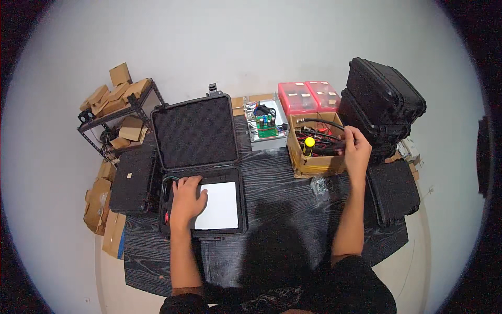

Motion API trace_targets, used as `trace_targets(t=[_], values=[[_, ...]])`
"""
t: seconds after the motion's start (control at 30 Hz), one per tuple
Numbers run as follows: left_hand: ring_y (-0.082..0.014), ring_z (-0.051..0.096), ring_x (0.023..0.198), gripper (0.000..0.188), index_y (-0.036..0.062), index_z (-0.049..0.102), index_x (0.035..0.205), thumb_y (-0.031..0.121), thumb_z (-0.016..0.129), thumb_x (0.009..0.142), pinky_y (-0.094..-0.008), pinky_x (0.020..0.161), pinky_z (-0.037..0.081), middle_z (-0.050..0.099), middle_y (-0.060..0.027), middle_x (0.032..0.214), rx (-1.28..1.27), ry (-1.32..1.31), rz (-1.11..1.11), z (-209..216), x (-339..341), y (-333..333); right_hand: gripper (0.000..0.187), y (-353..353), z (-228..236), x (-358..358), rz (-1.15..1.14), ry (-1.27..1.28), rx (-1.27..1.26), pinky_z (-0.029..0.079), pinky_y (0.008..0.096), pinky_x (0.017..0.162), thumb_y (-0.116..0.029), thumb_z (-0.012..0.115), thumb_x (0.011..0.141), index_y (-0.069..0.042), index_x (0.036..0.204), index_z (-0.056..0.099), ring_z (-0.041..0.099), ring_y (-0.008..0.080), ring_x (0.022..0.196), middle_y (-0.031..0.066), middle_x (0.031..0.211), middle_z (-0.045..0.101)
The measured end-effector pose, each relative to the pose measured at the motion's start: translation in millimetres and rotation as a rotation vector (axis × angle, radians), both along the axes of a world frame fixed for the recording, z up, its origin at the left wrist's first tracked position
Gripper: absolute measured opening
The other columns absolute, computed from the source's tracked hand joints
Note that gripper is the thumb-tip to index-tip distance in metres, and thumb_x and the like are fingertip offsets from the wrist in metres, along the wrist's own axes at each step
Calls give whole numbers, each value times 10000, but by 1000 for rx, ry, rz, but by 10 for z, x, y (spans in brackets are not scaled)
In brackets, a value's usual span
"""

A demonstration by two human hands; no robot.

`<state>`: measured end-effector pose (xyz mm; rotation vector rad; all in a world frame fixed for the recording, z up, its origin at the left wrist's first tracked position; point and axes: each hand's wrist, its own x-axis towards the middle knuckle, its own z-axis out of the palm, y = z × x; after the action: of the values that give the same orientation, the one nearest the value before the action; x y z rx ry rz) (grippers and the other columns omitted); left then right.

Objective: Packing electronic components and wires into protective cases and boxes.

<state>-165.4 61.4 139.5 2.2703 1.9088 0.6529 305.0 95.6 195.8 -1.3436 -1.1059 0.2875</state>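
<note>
My left hand (186, 199) rests flat, fingers apart, on the base of an open black hard case (196, 131), touching the left edge of a white sheet (219, 205) lying inside it. The case lid stands up, lined with dark foam. My right hand (356, 149) reaches into a cardboard box (314, 166) at the right, fingers curled around black cables (319, 123) in it. A yellow-capped tool (309, 142) sticks up among the red and black leads in that box.
The dark wood-grain table (282, 183) also bears a grey box with a green circuit board (266, 128) and red plastic bins (308, 97). Stacked black cases (384, 99) stand at the right, another black case (132, 180) at the left. A metal rack with cardboard boxes (117, 99) stands far left.
</note>
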Motion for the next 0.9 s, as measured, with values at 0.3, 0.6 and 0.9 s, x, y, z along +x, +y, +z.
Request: trace_targets(t=[0.3, 0.6, 0.9], values=[[-385, 528, 1334, 491, 21, 657, 1326, 219, 714, 881, -655, 1220, 264, 673, -162, 1329, -17, -6, -6, -15, -15, 17, 176, -82, 59, -174, -64, -217, 202, 557, 271, 675, -122, 714, 1006, 29, 1081, 765, 712, 101, 742, 79, 843, 763], [-399, 560, 1287, 479, 31, 663, 1320, 215, 725, 883, -624, 1215, 284, 682, -169, 1312, 18, 10, -1, -23, -11, 10, 151, -226, 182, -286, -99, -174, 385, 533, 230, 757, -57, 699, 1017, 30, 1127, 754, 650, 64, 841, 30, 987, 747], [-389, 517, 1352, 498, 25, 658, 1332, 218, 715, 877, -660, 1225, 250, 669, -153, 1354, -27, -12, 16, 9, 23, 1, 140, -310, 110, -319, 98, -114, 388, 543, 232, 798, -6, 664, 1021, 49, 1134, 724, 676, 90, 899, 89, 1070, 759]])
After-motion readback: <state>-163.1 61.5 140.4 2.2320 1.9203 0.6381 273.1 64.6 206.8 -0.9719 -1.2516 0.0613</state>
